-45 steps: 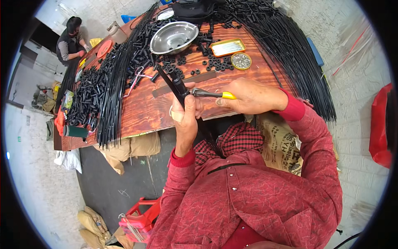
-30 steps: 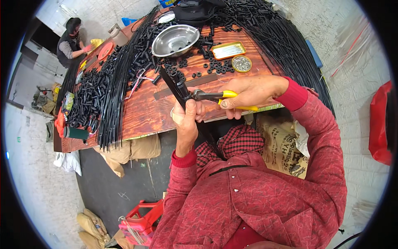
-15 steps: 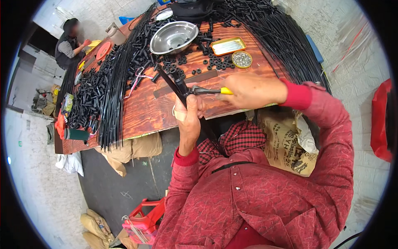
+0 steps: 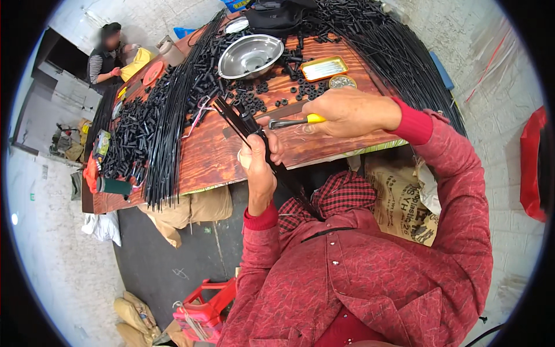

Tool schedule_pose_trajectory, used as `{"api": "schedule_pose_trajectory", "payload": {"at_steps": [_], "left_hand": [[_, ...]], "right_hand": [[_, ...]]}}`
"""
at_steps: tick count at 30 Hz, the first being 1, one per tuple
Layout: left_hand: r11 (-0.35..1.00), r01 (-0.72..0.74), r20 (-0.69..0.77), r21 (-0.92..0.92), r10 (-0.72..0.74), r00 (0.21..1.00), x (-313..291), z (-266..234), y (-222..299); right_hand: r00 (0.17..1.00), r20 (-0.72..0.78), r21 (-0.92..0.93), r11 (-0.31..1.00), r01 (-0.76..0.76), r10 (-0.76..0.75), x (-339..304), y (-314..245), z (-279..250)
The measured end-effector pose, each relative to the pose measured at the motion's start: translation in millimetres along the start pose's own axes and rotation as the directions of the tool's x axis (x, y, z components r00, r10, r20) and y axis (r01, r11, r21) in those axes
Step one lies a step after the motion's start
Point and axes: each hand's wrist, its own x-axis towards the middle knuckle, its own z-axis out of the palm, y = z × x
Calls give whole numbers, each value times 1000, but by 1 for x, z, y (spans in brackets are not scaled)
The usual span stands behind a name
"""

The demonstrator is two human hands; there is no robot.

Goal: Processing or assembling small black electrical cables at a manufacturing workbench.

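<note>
My left hand (image 4: 260, 168) is closed around a bundle of thin black rods (image 4: 295, 191), which look like umbrella ribs. The bundle slants from my lap up over the table edge, its upper rods spread a little. A short black tubular fitting (image 4: 248, 122) sits among them just above my thumb. In my right hand (image 4: 352, 114) is a pair of pliers (image 4: 289, 122) with yellow on the handle. Its metal head points left, close to the fitting and my left fingers. Whether the jaws touch anything is too small to tell.
On the wooden table (image 4: 202, 168) stand a steel bowl (image 4: 225, 61), a yellow tray (image 4: 324, 68) of thin pale pieces and a round dish (image 4: 342, 81) of small metal parts. Black rods (image 4: 165, 150) and tubes lie heaped around. A person (image 4: 106, 58) works far left; a red stool (image 4: 214, 303) stands below.
The pliers have drawn slightly up and away from the fitting, and my right hand has risen a little. At the far left, the other person sits more upright with a yellow bag raised.
</note>
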Motion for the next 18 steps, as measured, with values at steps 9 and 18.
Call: {"api": "schedule_pose_trajectory", "payload": {"at_steps": [9, 18], "left_hand": [[994, -38, -35, 103, 42, 998, -8, 20, 4], [997, 10, -27, 72, -8, 1000, -7, 9, 10]], "right_hand": [[999, 27, -111, 993, 29, -26, -5, -14, -9], [990, 143, 376, 925, -54, -1, 4, -4, 27]]}}
